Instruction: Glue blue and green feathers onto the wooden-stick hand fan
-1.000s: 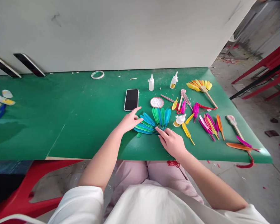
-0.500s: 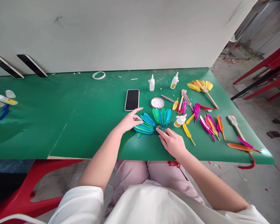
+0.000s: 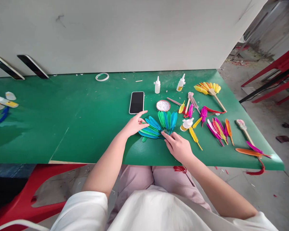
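A fan of blue and green feathers (image 3: 168,120) lies spread on the green table in front of me. My left hand (image 3: 134,124) is at its left side, thumb and a bent finger closed on the outer part of a green feather, while another finger stretches out above. My right hand (image 3: 179,146) presses its index finger on the gathered quill ends, other fingers curled beneath. What lies under that palm is hidden. Close to the right hand, a small white glue bottle (image 3: 186,124) rests tilted beside yellow feathers (image 3: 194,138).
A phone (image 3: 136,102) lies beyond my left hand, near a round lid (image 3: 163,105). Two glue bottles stand behind, one white bottle (image 3: 157,85) at left. To the right are a yellow-orange feather fan (image 3: 207,88), loose pink feathers (image 3: 216,130) and a wooden-handled piece (image 3: 244,130).
Both hands stay in place on the blue and green feathers. The view has shifted very slightly; nothing else visibly differs.
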